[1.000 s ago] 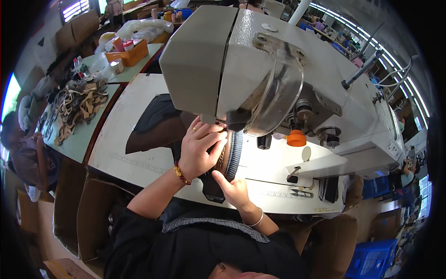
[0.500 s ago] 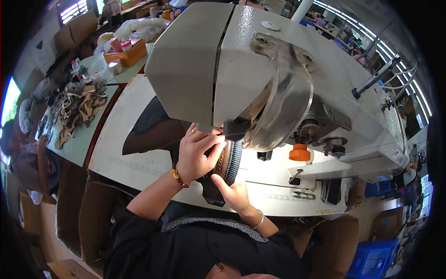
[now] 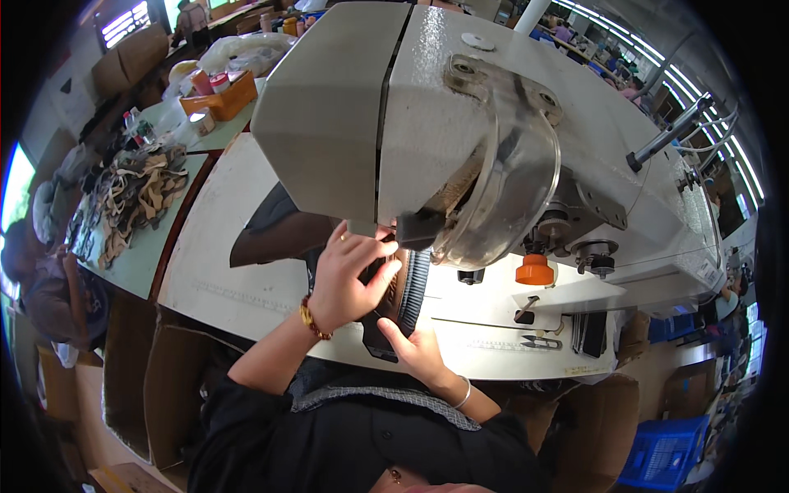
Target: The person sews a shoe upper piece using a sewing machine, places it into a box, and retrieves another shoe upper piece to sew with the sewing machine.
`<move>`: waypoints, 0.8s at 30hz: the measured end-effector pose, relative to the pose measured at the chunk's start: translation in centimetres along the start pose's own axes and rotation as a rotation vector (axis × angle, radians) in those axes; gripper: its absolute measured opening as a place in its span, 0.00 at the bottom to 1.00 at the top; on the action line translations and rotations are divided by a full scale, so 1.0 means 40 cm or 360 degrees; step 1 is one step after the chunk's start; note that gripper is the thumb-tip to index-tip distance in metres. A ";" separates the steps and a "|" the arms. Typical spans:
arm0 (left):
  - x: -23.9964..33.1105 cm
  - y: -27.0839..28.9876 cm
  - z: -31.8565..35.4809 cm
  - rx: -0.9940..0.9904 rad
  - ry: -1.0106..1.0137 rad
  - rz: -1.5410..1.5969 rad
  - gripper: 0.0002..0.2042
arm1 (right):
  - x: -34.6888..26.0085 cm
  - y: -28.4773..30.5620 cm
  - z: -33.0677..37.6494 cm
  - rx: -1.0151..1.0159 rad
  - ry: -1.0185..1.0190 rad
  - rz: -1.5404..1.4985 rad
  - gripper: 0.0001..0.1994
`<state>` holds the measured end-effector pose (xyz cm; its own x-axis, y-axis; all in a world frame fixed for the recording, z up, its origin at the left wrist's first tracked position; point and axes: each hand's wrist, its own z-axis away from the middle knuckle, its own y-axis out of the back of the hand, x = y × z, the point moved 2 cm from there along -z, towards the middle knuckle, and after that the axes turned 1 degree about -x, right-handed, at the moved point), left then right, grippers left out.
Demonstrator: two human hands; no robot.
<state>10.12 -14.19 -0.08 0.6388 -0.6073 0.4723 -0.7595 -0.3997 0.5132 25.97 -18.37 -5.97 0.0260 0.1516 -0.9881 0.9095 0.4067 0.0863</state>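
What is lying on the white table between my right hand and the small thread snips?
In the head view, a pale strip with ruler markings lies on the white table between your right hand and the thread snips.

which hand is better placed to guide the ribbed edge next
Likely the left hand: it is nearer the machine head, beside the ribbed edge; the right hand is by its near end.

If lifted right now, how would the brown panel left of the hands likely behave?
The brown panel is probably light for its size, as it looks thin and sheet-like. Its free end would likely droop. Rolling seems unlikely, given its broad shape lying low on the table.
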 end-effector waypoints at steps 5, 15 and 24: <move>0.015 -0.008 0.017 0.0025 0.0035 0.0007 0.10 | 0.005 -0.006 0.008 -0.0014 -0.0005 -0.0075 0.11; 0.014 -0.021 0.004 0.0125 -0.0011 -0.0058 0.08 | 0.006 -0.001 -0.011 -0.0011 -0.0035 -0.0185 0.15; -0.013 -0.034 0.004 0.0150 0.0003 -0.0056 0.09 | 0.014 0.002 -0.028 -0.0033 0.0121 -0.0237 0.16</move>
<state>10.81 -13.43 -1.13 0.6655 -0.5905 0.4565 -0.7446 -0.4836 0.4600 25.59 -17.23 -6.39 -0.1406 0.1559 -0.9777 0.8922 0.4480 -0.0569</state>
